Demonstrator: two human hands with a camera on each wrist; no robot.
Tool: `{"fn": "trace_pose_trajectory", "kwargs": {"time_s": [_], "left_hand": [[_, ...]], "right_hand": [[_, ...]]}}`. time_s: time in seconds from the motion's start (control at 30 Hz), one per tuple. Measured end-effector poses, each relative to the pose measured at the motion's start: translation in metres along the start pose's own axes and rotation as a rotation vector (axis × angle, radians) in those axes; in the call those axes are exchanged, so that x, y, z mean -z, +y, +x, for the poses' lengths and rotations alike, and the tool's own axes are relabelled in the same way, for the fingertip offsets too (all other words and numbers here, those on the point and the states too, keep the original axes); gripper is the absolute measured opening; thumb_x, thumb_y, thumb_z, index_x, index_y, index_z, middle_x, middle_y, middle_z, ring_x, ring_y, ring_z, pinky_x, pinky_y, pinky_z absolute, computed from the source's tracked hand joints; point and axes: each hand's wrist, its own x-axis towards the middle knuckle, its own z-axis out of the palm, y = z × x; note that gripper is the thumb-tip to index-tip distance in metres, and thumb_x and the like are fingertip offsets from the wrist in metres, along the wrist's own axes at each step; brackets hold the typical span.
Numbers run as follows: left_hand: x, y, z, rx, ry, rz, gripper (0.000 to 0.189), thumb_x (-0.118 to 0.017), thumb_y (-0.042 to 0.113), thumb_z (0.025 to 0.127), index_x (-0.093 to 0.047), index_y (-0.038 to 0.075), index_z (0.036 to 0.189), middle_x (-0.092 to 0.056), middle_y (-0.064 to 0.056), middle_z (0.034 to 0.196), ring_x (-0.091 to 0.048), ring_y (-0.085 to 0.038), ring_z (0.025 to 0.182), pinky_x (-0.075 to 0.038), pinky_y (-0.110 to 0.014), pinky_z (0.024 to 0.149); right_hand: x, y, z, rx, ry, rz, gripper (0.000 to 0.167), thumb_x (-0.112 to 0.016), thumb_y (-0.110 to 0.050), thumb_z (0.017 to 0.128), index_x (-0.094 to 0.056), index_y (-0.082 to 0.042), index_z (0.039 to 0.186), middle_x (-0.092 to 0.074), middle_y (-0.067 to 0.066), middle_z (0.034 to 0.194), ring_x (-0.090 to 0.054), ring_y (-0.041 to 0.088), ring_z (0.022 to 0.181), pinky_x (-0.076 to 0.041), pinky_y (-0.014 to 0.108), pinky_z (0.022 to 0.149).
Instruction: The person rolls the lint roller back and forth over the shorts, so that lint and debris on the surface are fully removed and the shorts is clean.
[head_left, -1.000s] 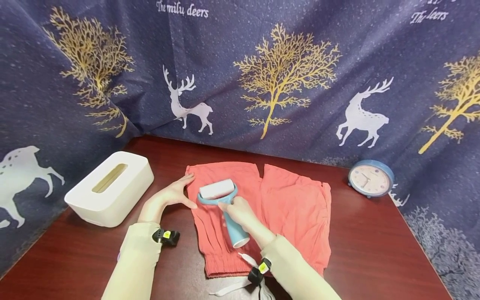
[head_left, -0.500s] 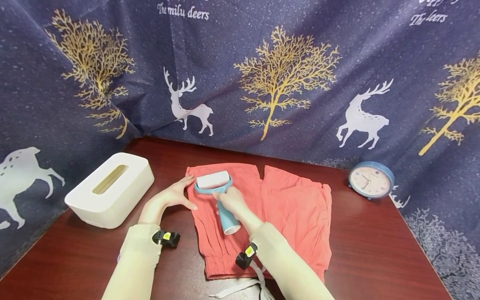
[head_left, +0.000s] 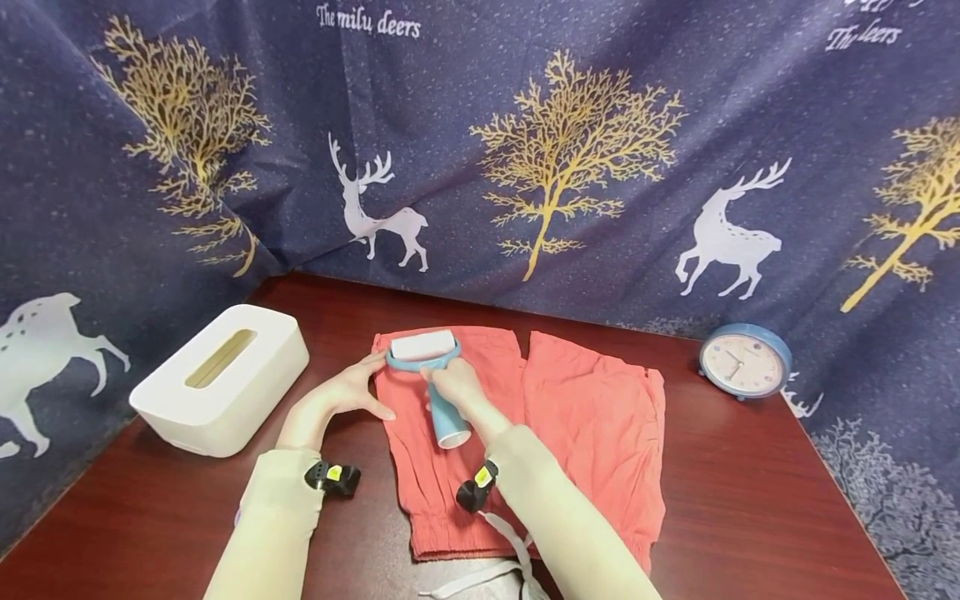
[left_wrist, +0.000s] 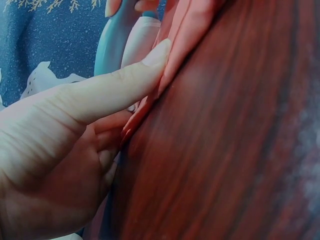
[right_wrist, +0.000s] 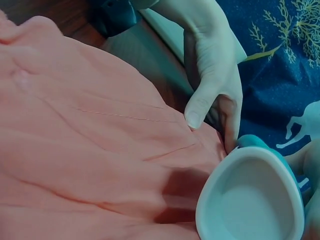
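A pair of coral-red shorts point(head_left: 592, 433) lies flat on the table, its elastic waistband and white drawstring point(head_left: 487, 575) toward me. My right hand point(head_left: 459, 387) grips the blue handle of a lint roller point(head_left: 422, 344), whose white roll is over the far end of the left leg. In the right wrist view the handle's white end point(right_wrist: 252, 200) shows large. My left hand point(head_left: 348, 392) rests along the shorts' left edge, thumb and fingers spread. Seen from the left wrist, its thumb point(left_wrist: 117, 90) touches the fabric edge.
A white tissue box point(head_left: 225, 375) with a slot on top stands at the left. At the back right is a round blue alarm clock point(head_left: 745, 361). Behind the dark red table point(head_left: 750, 500) hangs a navy cloth point(head_left: 450, 100) printed with deer and trees.
My right hand has slid the lint roller away from me and slightly left, up the left leg toward its far end. My left hand has stayed in place.
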Motion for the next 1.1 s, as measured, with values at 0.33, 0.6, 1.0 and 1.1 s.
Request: {"fn": "trace_pose_trajectory", "kwargs": {"time_s": [0.33,0.6,1.0,1.1], "left_hand": [[0.000,-0.002,0.001,-0.009,0.005,-0.006,0.111,-0.090,0.016,0.064,-0.025,-0.013,0.148,-0.015,-0.033,0.157,-0.009,-0.048,0.147,-0.016,-0.061,0.117],[0.000,0.001,0.002,0.013,-0.002,-0.004,0.111,-0.090,0.015,0.065,-0.023,-0.015,0.148,-0.014,-0.034,0.157,-0.007,-0.049,0.147,-0.015,-0.061,0.117],[0.001,0.003,0.001,0.031,-0.011,0.035,0.109,-0.089,0.018,0.066,-0.025,-0.014,0.148,-0.014,-0.034,0.157,-0.009,-0.049,0.147,-0.017,-0.061,0.117],[0.001,0.002,0.001,0.024,-0.011,0.036,0.108,-0.089,0.017,0.066,-0.026,-0.014,0.147,-0.015,-0.034,0.157,-0.010,-0.049,0.146,-0.017,-0.061,0.117]], "right_hand": [[-0.005,-0.006,0.012,-0.006,0.022,-0.005,0.023,-0.065,-0.022,0.092,-0.059,-0.001,0.097,-0.062,0.009,0.076,-0.061,0.017,0.051,-0.056,0.028,0.054],[-0.007,-0.008,0.022,0.016,0.024,-0.017,0.023,-0.064,-0.021,0.092,-0.060,0.001,0.099,-0.062,0.009,0.075,-0.062,0.017,0.052,-0.056,0.028,0.054],[-0.006,-0.009,0.027,0.054,0.015,0.037,0.021,-0.065,-0.018,0.091,-0.063,0.002,0.095,-0.066,0.012,0.074,-0.066,0.020,0.052,-0.057,0.030,0.055],[-0.006,-0.009,0.027,0.070,0.028,0.057,0.022,-0.066,-0.019,0.091,-0.063,0.002,0.096,-0.065,0.011,0.072,-0.062,0.017,0.050,-0.056,0.029,0.054]]}}
